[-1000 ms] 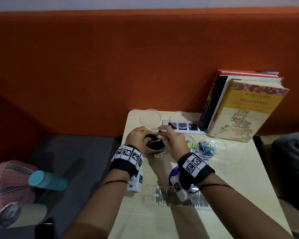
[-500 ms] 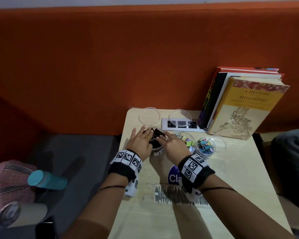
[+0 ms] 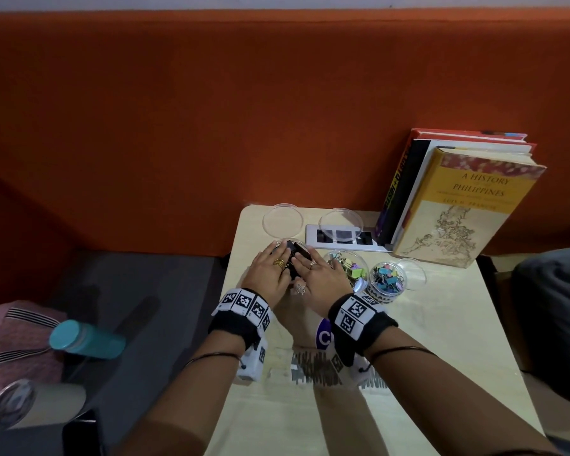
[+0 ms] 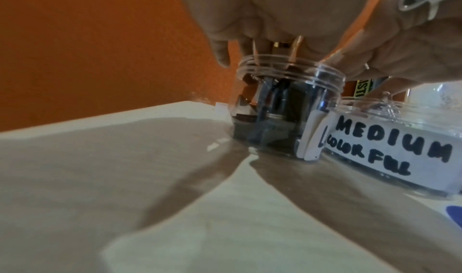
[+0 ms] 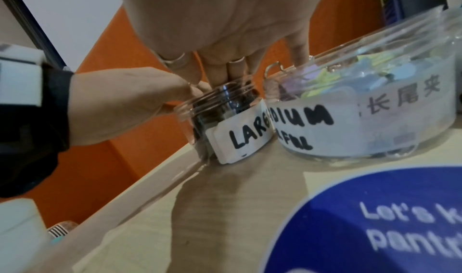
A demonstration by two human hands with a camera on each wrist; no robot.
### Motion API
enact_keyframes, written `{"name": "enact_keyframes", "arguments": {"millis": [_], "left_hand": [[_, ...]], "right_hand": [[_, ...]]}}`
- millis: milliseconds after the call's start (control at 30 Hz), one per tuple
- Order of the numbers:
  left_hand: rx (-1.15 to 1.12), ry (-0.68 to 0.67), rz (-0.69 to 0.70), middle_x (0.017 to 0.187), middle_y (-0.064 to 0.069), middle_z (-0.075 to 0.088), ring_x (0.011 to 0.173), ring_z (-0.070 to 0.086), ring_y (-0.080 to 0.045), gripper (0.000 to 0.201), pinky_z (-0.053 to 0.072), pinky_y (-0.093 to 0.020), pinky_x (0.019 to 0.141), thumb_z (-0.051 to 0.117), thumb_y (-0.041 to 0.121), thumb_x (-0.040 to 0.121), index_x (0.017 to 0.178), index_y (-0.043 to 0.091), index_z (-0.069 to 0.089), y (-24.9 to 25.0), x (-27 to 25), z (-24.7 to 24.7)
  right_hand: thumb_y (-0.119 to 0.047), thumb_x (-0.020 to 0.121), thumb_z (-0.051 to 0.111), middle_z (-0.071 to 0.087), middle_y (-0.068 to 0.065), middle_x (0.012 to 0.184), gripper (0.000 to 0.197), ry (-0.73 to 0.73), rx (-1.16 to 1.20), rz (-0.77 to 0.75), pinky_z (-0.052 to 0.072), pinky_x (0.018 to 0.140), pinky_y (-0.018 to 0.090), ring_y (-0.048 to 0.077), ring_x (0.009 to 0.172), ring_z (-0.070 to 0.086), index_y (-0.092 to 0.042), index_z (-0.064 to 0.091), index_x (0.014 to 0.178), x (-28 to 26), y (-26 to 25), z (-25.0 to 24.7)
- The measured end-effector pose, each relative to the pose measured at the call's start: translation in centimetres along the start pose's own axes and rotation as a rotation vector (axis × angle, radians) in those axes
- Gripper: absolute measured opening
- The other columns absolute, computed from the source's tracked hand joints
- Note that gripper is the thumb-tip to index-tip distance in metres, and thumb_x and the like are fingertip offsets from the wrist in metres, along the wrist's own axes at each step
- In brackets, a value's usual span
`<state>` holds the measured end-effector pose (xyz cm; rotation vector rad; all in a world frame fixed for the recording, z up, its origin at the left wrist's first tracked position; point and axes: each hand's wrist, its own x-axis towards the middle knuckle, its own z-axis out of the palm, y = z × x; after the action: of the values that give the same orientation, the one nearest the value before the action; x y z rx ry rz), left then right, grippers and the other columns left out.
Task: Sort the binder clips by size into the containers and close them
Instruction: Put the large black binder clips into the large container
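A clear jar labelled LARGE (image 5: 225,123) stands near the table's left edge, packed with black binder clips (image 3: 297,255) that stick up past its rim (image 4: 287,67). My left hand (image 3: 272,269) and right hand (image 3: 321,274) both lie over its mouth, fingers straight, pressing down on the clips. Right beside it a wider jar labelled MEDIUM COLORFUL (image 5: 362,109) holds pastel clips. Further right, a small jar (image 3: 387,284) holds several tiny coloured clips. All three jars stand without lids.
Two clear lids (image 3: 282,220) (image 3: 340,220) lie at the table's far edge, the second on a white power strip (image 3: 343,238); a third (image 3: 413,273) lies beside the small jar. Books (image 3: 468,205) lean at the back right. A blue sticker (image 5: 375,218) is near me. Bottles (image 3: 86,339) lie left, below the table.
A second ago both hands gripped the large jar round its top. Their fingers have since straightened and now lie flat, pressing on the black clips.
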<state>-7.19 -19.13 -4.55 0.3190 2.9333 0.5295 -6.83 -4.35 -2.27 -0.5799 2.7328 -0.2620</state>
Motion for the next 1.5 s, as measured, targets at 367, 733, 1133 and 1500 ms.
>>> {"name": "enact_keyframes", "arguments": {"millis": [367,733,1133,1500], "left_hand": [[0.274,0.034,-0.074,0.138,0.005,0.045,0.125,0.036,-0.020,0.041,0.029,-0.038,0.102,0.037,0.035,0.093,0.124,0.019,0.059,0.7,0.5,-2.0],[0.154,0.028,-0.016,0.152,0.003,0.031,0.142,0.023,-0.014,0.040,0.004,-0.039,0.121,0.039,0.022,0.095,0.132,0.019,0.054,1.3,-0.3,-2.4],[0.224,-0.135,-0.057,0.160,0.004,0.010,0.148,0.006,-0.010,0.052,-0.004,-0.040,0.120,0.024,0.032,0.101,0.150,0.020,0.015,1.6,-0.7,-1.2],[0.128,-0.121,-0.064,0.160,0.006,-0.003,0.148,-0.002,-0.012,0.049,-0.004,-0.038,0.120,0.023,0.032,0.101,0.149,0.032,0.012,1.1,-0.7,0.0]], "right_hand": [[-0.018,0.097,0.039,0.037,0.005,0.149,0.047,-0.032,0.170,-0.046,0.030,0.112,0.045,0.027,0.139,0.029,-0.023,0.030,0.142,1.1,1.7,-1.7],[-0.026,0.090,0.048,0.072,0.002,0.104,0.029,0.295,0.036,-0.001,0.043,0.088,0.039,0.029,0.103,0.057,-0.012,0.073,0.092,-0.6,0.8,0.1],[-0.043,0.083,0.018,0.072,0.000,0.109,0.057,0.210,-0.117,0.027,0.042,0.096,0.052,0.024,0.108,0.063,-0.020,0.064,0.109,-2.6,-0.2,0.5],[-0.043,0.093,0.015,0.057,0.014,0.130,0.060,0.169,-0.200,0.017,0.024,0.111,0.051,0.031,0.123,0.046,-0.006,0.048,0.128,-1.8,-1.5,0.7]]}}
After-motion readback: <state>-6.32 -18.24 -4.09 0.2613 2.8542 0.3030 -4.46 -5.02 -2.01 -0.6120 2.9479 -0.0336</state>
